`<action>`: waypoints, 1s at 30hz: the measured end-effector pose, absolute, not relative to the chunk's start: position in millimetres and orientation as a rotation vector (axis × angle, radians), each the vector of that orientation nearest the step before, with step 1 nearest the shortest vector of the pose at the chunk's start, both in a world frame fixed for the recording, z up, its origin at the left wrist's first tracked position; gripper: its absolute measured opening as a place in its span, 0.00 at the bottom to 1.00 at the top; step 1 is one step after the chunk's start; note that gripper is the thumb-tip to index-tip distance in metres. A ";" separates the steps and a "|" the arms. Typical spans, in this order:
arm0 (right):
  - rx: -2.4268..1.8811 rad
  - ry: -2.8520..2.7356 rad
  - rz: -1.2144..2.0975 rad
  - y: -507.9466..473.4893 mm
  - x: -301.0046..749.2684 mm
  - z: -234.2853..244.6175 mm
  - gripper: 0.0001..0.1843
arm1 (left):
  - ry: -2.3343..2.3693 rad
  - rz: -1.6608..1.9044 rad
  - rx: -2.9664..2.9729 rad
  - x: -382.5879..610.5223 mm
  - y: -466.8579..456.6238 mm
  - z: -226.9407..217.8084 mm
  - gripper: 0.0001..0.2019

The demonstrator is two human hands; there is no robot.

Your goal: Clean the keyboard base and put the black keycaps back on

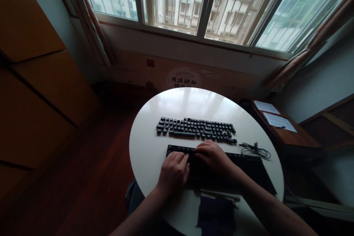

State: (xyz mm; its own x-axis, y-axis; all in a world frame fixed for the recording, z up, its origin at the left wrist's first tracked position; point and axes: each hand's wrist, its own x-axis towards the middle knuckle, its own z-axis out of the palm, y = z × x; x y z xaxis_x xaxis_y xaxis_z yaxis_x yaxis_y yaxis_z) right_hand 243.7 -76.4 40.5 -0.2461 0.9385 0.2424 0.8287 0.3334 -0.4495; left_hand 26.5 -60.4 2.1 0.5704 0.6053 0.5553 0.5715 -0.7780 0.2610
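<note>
A black keyboard base (243, 169) lies on the round white table (146, 143) in front of me. Beyond it, loose black keycaps (196, 129) are laid out in rows in the shape of a keyboard. My left hand (174, 171) rests on the left part of the base with its fingers curled down. My right hand (212, 155) lies on the base's upper edge, fingers bent and pressed together; what they hold, if anything, is hidden.
A coiled black cable (256, 150) lies right of the keycaps. A dark purple cloth (215, 214) and a thin pale stick-like tool (221, 194) sit at the near edge. A wooden side desk with papers (276, 121) stands right; a window (193, 3) is ahead.
</note>
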 end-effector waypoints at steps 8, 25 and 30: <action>-1.607 -2.160 0.224 -77.1 230.5 31.4 0.09 | 1.033 1.010 2.721 24.7 -60.4 1.5 0.14; -1.691 -2.180 0.162 -82.7 221.1 30.9 0.08 | 1.018 0.983 2.782 26.0 -61.5 -0.9 0.14; -1.718 -2.180 0.119 -85.1 217.0 27.7 0.08 | 1.012 0.936 2.812 26.3 -62.1 -1.9 0.15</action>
